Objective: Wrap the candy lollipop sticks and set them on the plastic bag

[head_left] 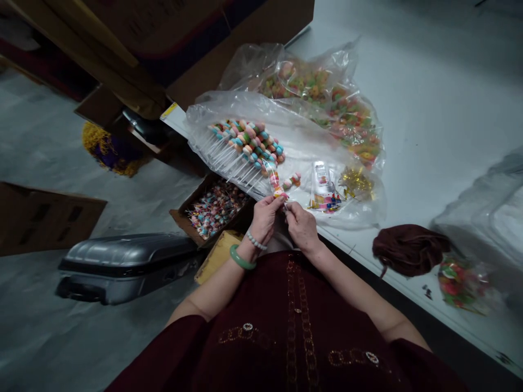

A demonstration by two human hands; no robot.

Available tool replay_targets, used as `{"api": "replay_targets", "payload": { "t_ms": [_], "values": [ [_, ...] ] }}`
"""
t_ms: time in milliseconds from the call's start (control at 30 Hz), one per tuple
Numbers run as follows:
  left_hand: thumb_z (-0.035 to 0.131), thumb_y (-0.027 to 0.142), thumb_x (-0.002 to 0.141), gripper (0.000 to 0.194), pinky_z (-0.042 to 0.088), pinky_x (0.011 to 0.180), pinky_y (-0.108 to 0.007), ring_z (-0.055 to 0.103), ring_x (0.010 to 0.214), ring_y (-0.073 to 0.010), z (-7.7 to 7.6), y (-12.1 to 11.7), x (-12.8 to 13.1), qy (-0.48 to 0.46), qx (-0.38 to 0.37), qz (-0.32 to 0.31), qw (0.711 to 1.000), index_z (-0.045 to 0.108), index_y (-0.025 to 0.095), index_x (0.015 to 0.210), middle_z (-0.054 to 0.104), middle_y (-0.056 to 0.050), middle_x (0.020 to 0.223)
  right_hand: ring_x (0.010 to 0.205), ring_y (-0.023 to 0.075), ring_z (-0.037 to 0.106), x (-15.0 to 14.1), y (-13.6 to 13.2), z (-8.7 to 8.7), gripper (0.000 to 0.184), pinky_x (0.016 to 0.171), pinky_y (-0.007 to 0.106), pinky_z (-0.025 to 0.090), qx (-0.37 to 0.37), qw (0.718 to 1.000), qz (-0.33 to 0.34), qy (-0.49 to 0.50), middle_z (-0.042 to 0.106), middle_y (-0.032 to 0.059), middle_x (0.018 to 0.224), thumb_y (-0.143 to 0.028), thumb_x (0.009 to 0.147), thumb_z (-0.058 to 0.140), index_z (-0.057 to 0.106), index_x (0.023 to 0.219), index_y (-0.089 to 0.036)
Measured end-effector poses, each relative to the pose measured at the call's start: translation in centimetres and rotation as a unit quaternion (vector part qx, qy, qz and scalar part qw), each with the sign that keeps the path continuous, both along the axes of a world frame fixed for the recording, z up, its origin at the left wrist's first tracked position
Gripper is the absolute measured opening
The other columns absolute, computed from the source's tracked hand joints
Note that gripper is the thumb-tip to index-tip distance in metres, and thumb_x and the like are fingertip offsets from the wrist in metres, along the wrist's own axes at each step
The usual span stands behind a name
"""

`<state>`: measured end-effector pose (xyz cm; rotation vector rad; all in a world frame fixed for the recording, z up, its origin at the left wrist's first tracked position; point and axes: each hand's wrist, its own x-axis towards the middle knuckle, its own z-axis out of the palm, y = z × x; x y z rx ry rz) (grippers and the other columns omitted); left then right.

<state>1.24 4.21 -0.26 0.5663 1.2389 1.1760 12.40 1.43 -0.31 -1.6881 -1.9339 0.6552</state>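
Both my hands meet at the table's front edge, fingers closed at the lower end of a wrapped candy stick [275, 178] in a clear sleeve. My left hand [265, 215], with a bead bracelet and a green bangle, pinches the sleeve near its bottom. Close beside it, my right hand [301, 224] has its fingertips pressed together on the stick end; the exact grip is partly hidden. Just beyond lies a heap of colourful candy skewers [249, 140] with white sticks. A short unwrapped candy piece [292, 181], printed clear sleeves [321, 177] and gold twist ties [356, 184] lie to the right.
Clear bags of gummy rings [314, 87] lie at the back of the white table [425, 120]. Below its left edge stands a carton of wrapped candy sticks [216, 209], near a grey suitcase [131, 261]. A dark red cloth [408, 249] and a bagged bundle [460, 283] lie right.
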Motion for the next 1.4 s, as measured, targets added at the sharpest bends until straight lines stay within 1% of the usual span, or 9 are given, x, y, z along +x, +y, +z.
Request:
{"api": "replay_targets", "payload": {
  "t_ms": [200,367,633,833,933,1033,1100,1267,1400],
  "values": [
    [0.067,0.033,0.077,0.036,0.025,0.056,-0.027,0.033,0.055,-0.0099,-0.7,-1.1,-0.2,0.309,0.098,-0.058,0.944,0.049,0.018,0.051,0.041,0.004,0.052,0.067,0.0197,0.059,-0.1,1.0,-0.9,0.024,0.063,0.028,0.036,0.029,0.998,-0.030,-0.042,0.067,0.0078,0.074,-0.020,0.093,0.035,0.059,0.092,-0.017],
    [0.065,0.037,0.079,0.033,0.030,0.057,-0.027,0.037,0.057,-0.0114,-0.8,-1.0,-0.5,0.237,0.103,-0.089,0.962,0.052,0.018,0.055,0.045,0.002,0.056,0.071,0.0218,0.061,0.6,1.6,-0.9,0.035,0.067,0.030,0.041,0.006,0.999,-0.024,0.027,0.069,0.0069,0.081,-0.021,0.092,0.038,0.057,0.122,-0.018],
    [0.083,0.044,0.060,0.037,0.039,0.061,-0.024,0.050,0.062,-0.0104,-0.2,0.7,-0.7,-0.083,-0.055,-0.078,0.992,0.065,0.014,0.071,0.060,-0.001,0.067,0.074,0.0211,0.059,-0.2,0.5,-0.3,0.034,0.069,0.031,0.037,0.085,0.989,0.066,-0.104,0.068,0.0112,0.078,-0.015,0.097,0.033,0.065,0.107,-0.012],
    [0.078,0.045,0.067,0.040,0.029,0.053,-0.024,0.036,0.053,-0.0074,-1.2,0.5,0.0,0.125,0.011,0.026,0.992,0.054,0.016,0.054,0.044,0.005,0.052,0.072,0.0187,0.059,-0.8,0.5,-0.7,0.027,0.066,0.028,0.036,0.068,0.995,0.051,-0.055,0.068,0.0076,0.080,-0.015,0.097,0.034,0.061,0.097,-0.016],
    [0.073,0.040,0.075,0.040,0.027,0.051,-0.026,0.032,0.051,-0.0086,-1.0,0.1,-0.5,0.271,0.073,-0.018,0.960,0.051,0.018,0.050,0.040,0.004,0.049,0.068,0.0183,0.058,-0.6,0.8,-0.5,0.027,0.065,0.029,0.035,0.059,0.997,0.019,-0.053,0.065,0.0082,0.074,-0.019,0.097,0.035,0.059,0.086,-0.017],
    [0.068,0.042,0.078,0.036,0.030,0.050,-0.026,0.039,0.050,-0.0098,-0.8,0.3,-1.1,0.217,0.066,-0.106,0.968,0.057,0.018,0.055,0.048,0.002,0.051,0.065,0.0169,0.057,-0.5,1.2,-0.1,0.021,0.063,0.028,0.037,0.009,0.999,-0.020,0.040,0.065,0.0061,0.072,-0.021,0.093,0.041,0.057,0.081,-0.019],
    [0.067,0.045,0.078,0.034,0.033,0.051,-0.025,0.045,0.051,-0.0105,-0.8,0.5,-1.3,0.143,0.049,-0.122,0.981,0.062,0.016,0.060,0.054,0.000,0.054,0.057,0.0144,0.055,-0.4,1.7,0.2,0.014,0.057,0.026,0.038,-0.082,0.978,-0.051,0.186,0.063,0.0017,0.067,-0.024,0.087,0.046,0.057,0.079,-0.021],
    [0.079,0.035,0.061,0.029,0.029,0.049,-0.024,0.040,0.048,-0.0067,-1.0,0.9,-0.9,0.027,-0.005,-0.008,1.000,0.059,0.015,0.054,0.049,0.003,0.050,0.037,0.0081,0.041,-0.5,2.3,0.4,0.019,0.039,0.021,0.028,-0.310,0.808,-0.104,0.489,0.057,-0.0047,0.054,-0.037,0.068,0.062,0.055,0.074,-0.021],
    [0.082,0.028,0.054,0.022,0.029,0.050,-0.023,0.040,0.051,-0.0064,0.0,1.0,-0.9,0.017,-0.013,0.001,1.000,0.068,0.014,0.064,0.055,0.003,0.056,0.037,0.0094,0.042,-0.7,1.7,0.5,0.014,0.040,0.022,0.030,-0.271,0.850,-0.115,0.437,0.055,-0.0058,0.050,-0.036,0.071,0.057,0.054,0.073,-0.022]
  ]
}}
